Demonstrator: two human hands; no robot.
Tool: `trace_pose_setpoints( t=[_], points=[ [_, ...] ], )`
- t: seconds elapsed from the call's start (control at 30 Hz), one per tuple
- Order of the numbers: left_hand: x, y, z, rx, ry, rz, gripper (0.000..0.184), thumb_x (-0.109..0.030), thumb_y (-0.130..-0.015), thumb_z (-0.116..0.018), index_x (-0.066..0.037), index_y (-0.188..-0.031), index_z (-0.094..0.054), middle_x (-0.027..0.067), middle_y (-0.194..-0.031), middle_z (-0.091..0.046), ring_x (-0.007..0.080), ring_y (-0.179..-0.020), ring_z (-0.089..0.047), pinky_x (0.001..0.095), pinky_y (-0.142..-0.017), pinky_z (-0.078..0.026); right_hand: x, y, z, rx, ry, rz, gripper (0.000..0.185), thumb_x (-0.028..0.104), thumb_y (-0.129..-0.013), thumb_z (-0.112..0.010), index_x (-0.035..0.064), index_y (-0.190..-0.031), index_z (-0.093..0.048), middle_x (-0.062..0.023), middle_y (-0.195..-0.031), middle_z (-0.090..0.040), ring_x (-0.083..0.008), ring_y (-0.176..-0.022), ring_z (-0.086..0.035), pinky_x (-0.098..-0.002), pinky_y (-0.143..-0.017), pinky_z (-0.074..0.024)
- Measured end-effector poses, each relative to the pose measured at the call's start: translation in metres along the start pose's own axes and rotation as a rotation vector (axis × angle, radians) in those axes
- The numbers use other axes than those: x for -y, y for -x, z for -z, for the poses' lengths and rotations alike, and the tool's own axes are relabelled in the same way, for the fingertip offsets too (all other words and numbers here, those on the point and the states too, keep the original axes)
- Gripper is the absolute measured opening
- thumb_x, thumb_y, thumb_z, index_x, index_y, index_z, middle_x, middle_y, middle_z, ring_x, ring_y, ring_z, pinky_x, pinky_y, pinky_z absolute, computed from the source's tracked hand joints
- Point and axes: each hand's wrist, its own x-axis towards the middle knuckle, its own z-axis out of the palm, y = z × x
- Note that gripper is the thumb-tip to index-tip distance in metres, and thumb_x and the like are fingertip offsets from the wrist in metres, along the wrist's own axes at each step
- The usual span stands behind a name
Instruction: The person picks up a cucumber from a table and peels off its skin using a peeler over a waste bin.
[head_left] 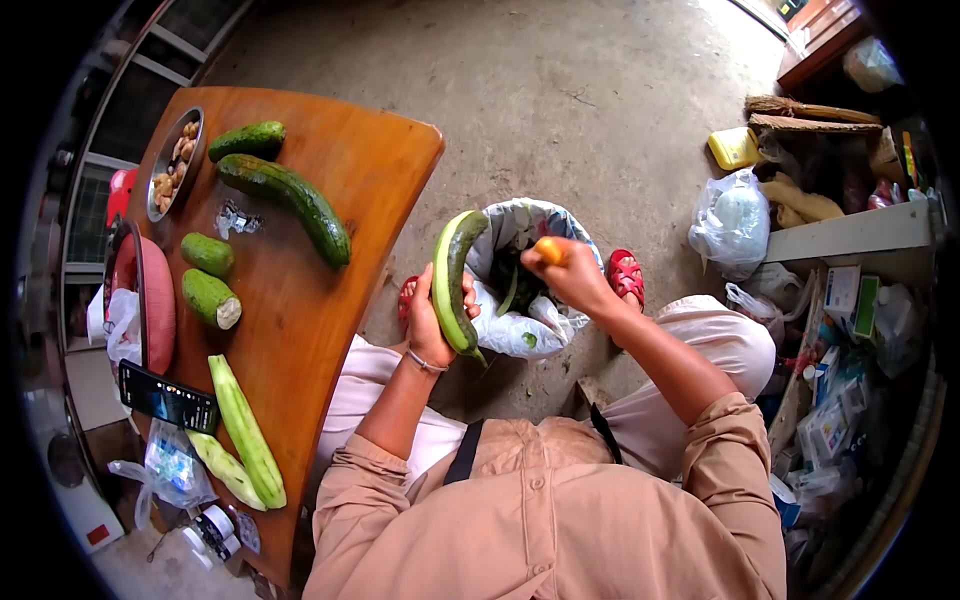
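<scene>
My left hand (432, 325) is wrapped round a long green cucumber (457, 275), held upright near the bin's left rim. Pale stripes on its left side show where the skin is off. My right hand (570, 275) is closed round an orange handle (549, 250) over the bin's right side; the rest of that tool cannot be made out. Between my feet stands a bin (540, 212) lined with a white bag, with green peelings (512, 290) inside. Two peeled pale-green vegetables (245, 430) lie at the near end of the wooden table (345, 130).
Several unpeeled green vegetables (285, 190), a metal bowl of brown pieces (175, 165), crumpled foil and a phone (168, 394) are on the table at left. Plastic bags (730, 225), boxes and a yellow container (734, 148) crowd the right side.
</scene>
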Motion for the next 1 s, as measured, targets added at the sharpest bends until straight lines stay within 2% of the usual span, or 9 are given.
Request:
trace_pose_setpoints(
  t=[0.1, 0.23, 0.3, 0.43, 0.47, 0.63, 0.77, 0.83, 1.0],
  points=[
    [0.001, -0.002, -0.003, 0.041, -0.013, 0.047, 0.046, -0.042, -0.099, -0.034, -0.003, -0.114, -0.051, 0.0044, -0.077, -0.049, 0.0127, -0.063, -0.043, 0.0262, -0.053, -0.036, 0.043, 0.001, 0.017, 0.108, -1.056, -0.082, 0.029, 0.023, -0.094, -0.056, 0.0086, -0.069, -0.052, 0.0024, -0.055, -0.048, -0.0042, -0.043, -0.037, -0.0196, -0.039, -0.027],
    [0.007, -0.008, -0.002, 0.344, 0.151, 0.198, 0.043, -0.041, -0.099, -0.032, -0.005, -0.113, -0.052, 0.004, -0.079, -0.051, 0.0122, -0.063, -0.046, 0.0258, -0.053, -0.039, 0.082, 0.012, 0.002, 0.264, -1.328, 0.003, 0.032, 0.031, -0.096, -0.046, 0.0083, -0.074, -0.045, -0.0022, -0.055, -0.041, -0.0056, -0.037, -0.024, -0.0203, -0.034, -0.0214],
    [0.015, -0.007, -0.013, 0.072, 0.101, 0.123, 0.045, -0.041, -0.099, -0.031, -0.004, -0.111, -0.053, 0.0078, -0.096, -0.06, 0.0199, -0.084, -0.063, 0.0278, -0.07, -0.053, 0.097, 0.022, -0.01, 0.375, -1.402, -0.04, 0.031, 0.029, -0.095, -0.046, 0.0077, -0.073, -0.046, -0.0039, -0.055, -0.04, -0.0066, -0.037, -0.024, -0.0217, -0.033, -0.0202],
    [0.01, 0.008, -0.044, 0.115, 0.19, 0.18, 0.047, -0.041, -0.1, -0.027, -0.003, -0.113, -0.052, 0.0125, -0.099, -0.059, 0.0206, -0.09, -0.061, 0.0308, -0.083, -0.053, 0.106, 0.024, -0.026, 0.487, -1.388, -0.022, 0.032, 0.027, -0.096, -0.046, 0.0068, -0.071, -0.046, -0.0039, -0.054, -0.04, -0.0071, -0.037, -0.025, -0.022, -0.033, -0.0193],
    [0.021, -0.003, -0.023, 0.344, 0.313, 0.156, 0.046, -0.04, -0.1, -0.027, -0.003, -0.113, -0.052, 0.0123, -0.099, -0.059, 0.0201, -0.09, -0.062, 0.0308, -0.083, -0.053, 0.106, 0.023, -0.027, 0.483, -1.373, -0.046, 0.032, 0.027, -0.096, -0.047, 0.0066, -0.071, -0.046, -0.0038, -0.053, -0.04, -0.0072, -0.037, -0.025, -0.0219, -0.033, -0.0193],
    [0.023, -0.002, -0.032, 0.065, 0.306, 0.22, 0.041, -0.037, -0.101, -0.026, -0.006, -0.103, -0.053, 0.0071, -0.089, -0.061, 0.0162, -0.082, -0.063, 0.0302, -0.071, -0.055, 0.1, 0.017, -0.03, 0.406, -1.39, -0.164, 0.033, 0.028, -0.096, -0.047, 0.0075, -0.071, -0.046, -0.0032, -0.053, -0.041, -0.0068, -0.037, -0.025, -0.0212, -0.033, -0.0191],
    [0.025, -0.002, -0.004, 0.139, 0.126, 0.275, 0.04, -0.039, -0.1, -0.029, -0.008, -0.102, -0.054, 0.006, -0.086, -0.061, 0.0131, -0.074, -0.062, 0.0305, -0.061, -0.055, 0.102, 0.005, -0.024, 0.252, -1.245, -0.197, 0.031, 0.03, -0.095, -0.048, 0.0097, -0.072, -0.047, -0.0018, -0.053, -0.041, -0.006, -0.038, -0.026, -0.0209, -0.032, -0.0182],
    [0.024, 0.01, -0.012, 0.306, 0.141, 0.335, 0.039, -0.041, -0.1, -0.032, -0.009, -0.101, -0.054, 0.0048, -0.081, -0.059, 0.0111, -0.062, -0.057, 0.0279, -0.052, -0.051, 0.094, -0.012, -0.02, 0.233, -1.296, -0.142, 0.03, 0.034, -0.092, -0.054, 0.0116, -0.072, -0.049, -0.0013, -0.052, -0.045, -0.0057, -0.036, -0.029, -0.0207, -0.033, -0.0203],
    [0.017, 0.02, -0.026, 0.193, 0.127, 0.314, 0.039, -0.041, -0.1, -0.033, -0.006, -0.105, -0.051, 0.0059, -0.071, -0.046, 0.0129, -0.053, -0.041, 0.0237, -0.047, -0.035, 0.083, -0.039, -0.003, 0.013, -1.339, -0.075, 0.031, 0.032, -0.093, -0.051, 0.0107, -0.071, -0.048, -0.0009, -0.053, -0.043, -0.0055, -0.036, -0.027, -0.0205, -0.033, -0.021]
  ],
)
